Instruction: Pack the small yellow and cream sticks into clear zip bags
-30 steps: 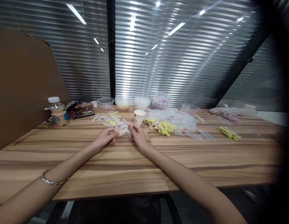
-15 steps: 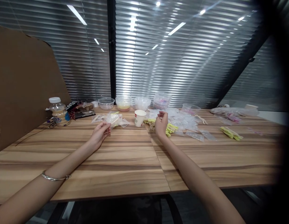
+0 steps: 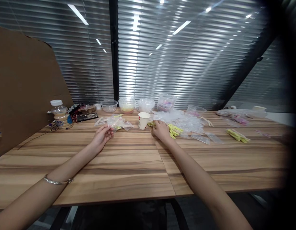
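Note:
My left hand (image 3: 103, 136) is closed, fingertips pinched at the near edge of a small clear plastic bag (image 3: 114, 121). Other bags with pale and yellow-green pieces lie in the same heap. My right hand (image 3: 161, 131) rests low on a pile of yellow-green sticks (image 3: 174, 131), its fingers curled down onto the left part of the pile; the hand covers the middle of it. Between the hands stands a white paper cup (image 3: 143, 120), upright, just left of my right fingertips.
Flat clear bags (image 3: 186, 123) spread behind and right of the sticks. Clear tubs (image 3: 127, 106) line the back edge. A white-capped jar (image 3: 60, 116) and a black case (image 3: 87, 117) stand left, beside a cardboard panel (image 3: 25, 83). Another yellow-green bundle (image 3: 237, 135) lies right.
My right hand has come down from above the yellow-green sticks onto them and shifted slightly left. My left hand stays by the bags, its fingers a little lower.

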`<action>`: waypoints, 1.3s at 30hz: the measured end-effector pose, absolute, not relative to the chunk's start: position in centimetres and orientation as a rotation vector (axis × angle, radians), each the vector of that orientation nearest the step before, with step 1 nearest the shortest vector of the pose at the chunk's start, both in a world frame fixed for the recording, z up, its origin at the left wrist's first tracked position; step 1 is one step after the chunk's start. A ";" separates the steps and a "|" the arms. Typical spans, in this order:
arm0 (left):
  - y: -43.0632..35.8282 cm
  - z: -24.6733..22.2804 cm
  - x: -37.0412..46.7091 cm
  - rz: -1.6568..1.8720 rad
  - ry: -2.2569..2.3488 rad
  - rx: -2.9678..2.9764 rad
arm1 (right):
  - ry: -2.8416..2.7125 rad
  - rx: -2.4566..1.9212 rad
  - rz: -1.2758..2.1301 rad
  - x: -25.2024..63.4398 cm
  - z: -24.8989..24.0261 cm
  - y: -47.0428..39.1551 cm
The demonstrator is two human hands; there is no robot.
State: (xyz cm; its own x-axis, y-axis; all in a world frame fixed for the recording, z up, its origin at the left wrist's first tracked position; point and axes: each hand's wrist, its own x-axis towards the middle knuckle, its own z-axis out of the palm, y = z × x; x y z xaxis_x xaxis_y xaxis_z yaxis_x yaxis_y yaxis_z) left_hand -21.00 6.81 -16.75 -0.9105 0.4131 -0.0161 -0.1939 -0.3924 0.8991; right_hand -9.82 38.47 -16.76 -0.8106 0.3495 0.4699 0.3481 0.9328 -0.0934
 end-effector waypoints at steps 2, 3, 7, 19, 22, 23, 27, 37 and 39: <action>6.8 -16.8 -21.3 2.340 1.455 0.265 | -2.590 -0.503 -0.032 -9.7 -16.7 38.7; 6.8 -16.9 -21.4 2.344 1.449 0.248 | -2.588 -0.507 -0.041 -9.7 -16.6 38.8; 6.8 -17.0 -21.7 2.346 1.421 0.214 | -2.574 -0.511 -0.038 -9.7 -16.5 39.1; 6.8 -16.9 -21.9 2.343 1.405 0.157 | -2.469 -0.445 0.078 -9.5 -16.0 39.2; 6.8 -17.0 -21.9 2.343 1.390 0.173 | -2.409 -0.428 0.205 -9.6 -15.9 39.2; 6.8 -17.0 -21.9 2.345 1.386 0.178 | -2.378 -0.417 0.266 -9.6 -15.9 39.3; 6.8 -16.9 -21.9 2.347 1.381 0.174 | -2.193 -0.351 0.571 -9.7 -15.8 39.7; 6.7 -16.9 -22.0 2.346 1.352 0.112 | -1.432 -0.322 1.538 -11.4 -15.2 41.6; 6.7 -17.0 -22.1 2.348 1.342 0.116 | -1.247 -0.229 1.763 -11.3 -15.0 41.9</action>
